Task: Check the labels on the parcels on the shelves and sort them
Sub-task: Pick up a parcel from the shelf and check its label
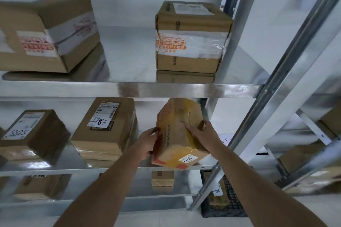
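- We hold one parcel [180, 134] between both hands at the right end of the middle shelf [129, 168], just under the upper shelf's front edge.
- Our left hand [147, 141] grips the parcel's left side, fingers curled around its near left edge.
- Our right hand [200, 132] lies on its right side, fingers spread over the taped top face and thumb hooked round the far right edge.
- The parcel sits directly between the hands, so neither is nearer; both arms reach forward about equally.
- Its long axis runs from near to far, tilted: the far end rises toward the upper shelf, the near end dips over the shelf's front lip.
- A small white label [188, 158] sits on the near end face, toward us but upside down; we read it roughly as 7765, not surely.
- We judge the next move needs the parcel drawn toward us or turned so the label reads upright.
- To the left, well apart, a box [103, 129] marked 7786 rests on the same shelf.
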